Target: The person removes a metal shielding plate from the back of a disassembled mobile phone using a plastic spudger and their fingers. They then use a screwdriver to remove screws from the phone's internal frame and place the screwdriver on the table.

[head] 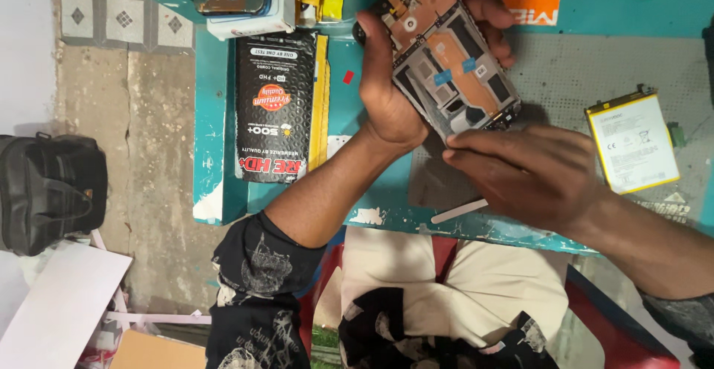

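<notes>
Phone frame sits clamped in my left hand, long axis running far-left to near-right; my right hand pinches its near-right end.

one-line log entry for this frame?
left hand: holds opened phone | right hand: fingertips at its lower edge | battery: on mat, apart

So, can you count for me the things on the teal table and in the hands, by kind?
Opened phone, held in the left hand, right hand at its lower edge: 1
Loose battery: 1
Black flat packet: 1
White strip at the table edge: 1
Small red piece: 1
Total: 5
</notes>
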